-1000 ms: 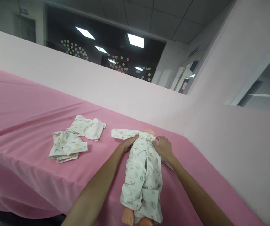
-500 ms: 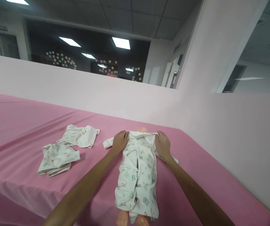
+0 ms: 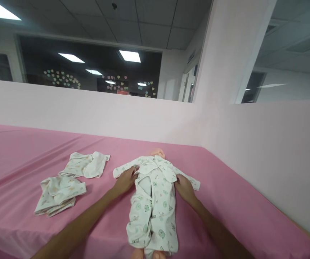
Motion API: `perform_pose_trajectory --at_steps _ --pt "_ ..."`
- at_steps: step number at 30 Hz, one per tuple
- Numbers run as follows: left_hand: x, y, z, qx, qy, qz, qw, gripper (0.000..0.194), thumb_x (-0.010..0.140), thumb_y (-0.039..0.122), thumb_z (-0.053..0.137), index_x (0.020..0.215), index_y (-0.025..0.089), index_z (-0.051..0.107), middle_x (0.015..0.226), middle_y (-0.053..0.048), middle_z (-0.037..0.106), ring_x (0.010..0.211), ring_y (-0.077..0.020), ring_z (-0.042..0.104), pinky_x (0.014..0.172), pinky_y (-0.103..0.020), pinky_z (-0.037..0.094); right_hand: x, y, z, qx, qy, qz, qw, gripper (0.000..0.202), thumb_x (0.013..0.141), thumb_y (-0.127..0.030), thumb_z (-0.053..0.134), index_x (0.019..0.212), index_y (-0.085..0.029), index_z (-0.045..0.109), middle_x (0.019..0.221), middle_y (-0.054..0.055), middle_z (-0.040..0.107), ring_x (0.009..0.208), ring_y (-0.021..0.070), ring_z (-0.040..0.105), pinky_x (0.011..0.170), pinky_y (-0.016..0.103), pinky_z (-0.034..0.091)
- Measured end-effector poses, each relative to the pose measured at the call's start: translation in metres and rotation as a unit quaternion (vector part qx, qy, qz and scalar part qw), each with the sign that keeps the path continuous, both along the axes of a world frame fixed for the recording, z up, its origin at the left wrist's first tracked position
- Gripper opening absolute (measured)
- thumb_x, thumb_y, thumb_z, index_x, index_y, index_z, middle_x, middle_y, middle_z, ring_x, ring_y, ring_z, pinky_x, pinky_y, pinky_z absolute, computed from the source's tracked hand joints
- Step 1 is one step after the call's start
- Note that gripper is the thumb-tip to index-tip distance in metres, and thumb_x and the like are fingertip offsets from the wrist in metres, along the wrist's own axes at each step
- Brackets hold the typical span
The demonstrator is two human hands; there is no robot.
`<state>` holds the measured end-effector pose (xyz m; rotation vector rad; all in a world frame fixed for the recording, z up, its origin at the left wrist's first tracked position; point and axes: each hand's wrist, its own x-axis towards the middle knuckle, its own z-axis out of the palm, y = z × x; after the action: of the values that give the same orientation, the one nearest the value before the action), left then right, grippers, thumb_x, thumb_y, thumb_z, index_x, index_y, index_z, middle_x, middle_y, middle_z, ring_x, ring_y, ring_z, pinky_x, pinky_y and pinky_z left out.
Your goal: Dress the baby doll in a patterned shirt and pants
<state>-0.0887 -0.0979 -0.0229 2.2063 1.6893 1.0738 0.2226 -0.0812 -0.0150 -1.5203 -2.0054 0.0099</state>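
Note:
A doll lies on its back on the pink sheet, dressed in a white printed top and white printed pants. Its sleeves stretch out to both sides, and its feet show at the bottom edge. At the left side of the top's hem, my left hand pinches the fabric. My right hand has its fingers closed on the hem at the right side. The hem lies over the upper part of the pants.
Two folded printed cloths, one farther back and one nearer, lie left of the doll on the pink sheet. A white wall with windows stands behind and to the right.
Both hands have come down from the doll's neck area toward its waist, bringing the top's hem down. The top now lies flat over the chest, and more of the head shows.

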Motion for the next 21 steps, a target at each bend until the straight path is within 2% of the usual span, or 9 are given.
perform_pose_trajectory --at_steps 3,6,8,10,13,15,17,19,21 --pt "-0.002 0.000 -0.003 -0.002 0.013 -0.013 1.000 0.016 0.092 0.031 0.037 0.083 0.022 0.046 0.083 -0.003 0.062 0.075 -0.0203 0.057 0.064 -0.028 0.036 0.008 -0.005 0.002 -0.024 -0.010 -0.044 0.999 0.023 0.089 -0.022 0.039 0.067 -0.020 0.048 0.071 0.002 0.060 0.064 0.0151 0.049 0.057 0.027 0.024" --pt "-0.013 -0.008 -0.001 -0.040 0.029 -0.004 0.999 0.022 0.090 0.038 0.040 0.085 0.023 0.054 0.079 -0.003 0.064 0.073 -0.0224 0.059 0.065 -0.029 0.038 0.020 -0.022 0.001 -0.023 -0.043 -0.069 0.996 0.024 0.086 -0.023 0.043 0.063 -0.020 0.042 0.065 0.002 0.056 0.060 0.0149 0.046 0.056 0.029 0.021" --pt "-0.017 -0.015 0.002 -0.063 0.026 -0.012 0.998 0.022 0.087 0.039 0.045 0.092 0.024 0.060 0.080 -0.004 0.067 0.075 -0.0236 0.061 0.067 -0.030 0.040 0.024 -0.037 0.000 -0.034 -0.072 -0.042 0.996 0.023 0.085 -0.021 0.044 0.061 -0.020 0.042 0.063 0.001 0.055 0.060 0.0154 0.046 0.056 0.029 0.022" --pt "-0.015 -0.021 0.005 -0.068 0.014 -0.034 0.997 0.021 0.084 0.035 0.049 0.095 0.026 0.063 0.092 -0.005 0.070 0.086 -0.0252 0.064 0.072 -0.030 0.043 0.020 -0.047 0.000 -0.041 -0.087 -0.002 0.995 0.022 0.085 -0.021 0.043 0.064 -0.020 0.045 0.066 0.002 0.057 0.062 0.0163 0.048 0.057 0.029 0.026" --pt "-0.003 -0.025 0.012 -0.061 -0.021 -0.034 0.997 0.016 0.082 0.033 0.049 0.083 0.024 0.061 0.098 -0.007 0.069 0.096 -0.0261 0.063 0.076 -0.031 0.045 0.007 -0.051 0.006 0.003 -0.057 0.020 0.998 0.014 0.088 -0.024 0.044 0.082 -0.021 0.057 0.084 0.004 0.064 0.076 0.0193 0.055 0.065 0.029 0.034" --pt "0.005 -0.025 0.019 -0.049 -0.064 0.006 0.997 0.015 0.083 0.034 0.047 0.077 0.022 0.055 0.089 -0.006 0.068 0.088 -0.0241 0.063 0.070 -0.030 0.045 -0.004 -0.046 0.014 0.056 -0.030 0.026 0.998 0.017 0.087 -0.023 0.047 0.100 -0.022 0.059 0.099 0.006 0.066 0.088 0.0215 0.057 0.074 0.031 0.038" --pt "0.010 -0.026 0.028 -0.026 -0.109 0.033 0.993 0.016 0.086 0.033 0.044 0.077 0.022 0.050 0.081 -0.003 0.066 0.076 -0.0204 0.061 0.064 -0.028 0.043 -0.016 -0.039 0.023 0.094 -0.025 0.044 0.994 0.018 0.087 -0.018 0.047 0.099 -0.022 0.060 0.100 0.006 0.066 0.090 0.0219 0.057 0.079 0.033 0.038" --pt "0.015 -0.027 0.039 -0.005 -0.123 0.010 0.992 0.018 0.089 0.032 0.039 0.077 0.022 0.048 0.076 -0.001 0.063 0.068 -0.0176 0.058 0.061 -0.027 0.041 -0.028 -0.034 0.032 0.118 -0.019 0.068 0.991 0.016 0.087 -0.013 0.045 0.087 -0.021 0.059 0.089 0.004 0.066 0.083 0.0206 0.056 0.077 0.033 0.038" --pt "0.018 -0.030 0.050 0.024 -0.088 -0.040 0.995 0.020 0.090 0.031 0.037 0.074 0.022 0.045 0.071 0.000 0.059 0.064 -0.0163 0.053 0.059 -0.027 0.039 -0.039 -0.034 0.040 0.141 0.007 0.088 0.986 0.018 0.087 -0.011 0.043 0.080 -0.021 0.056 0.080 0.003 0.063 0.076 0.0192 0.055 0.072 0.032 0.038"
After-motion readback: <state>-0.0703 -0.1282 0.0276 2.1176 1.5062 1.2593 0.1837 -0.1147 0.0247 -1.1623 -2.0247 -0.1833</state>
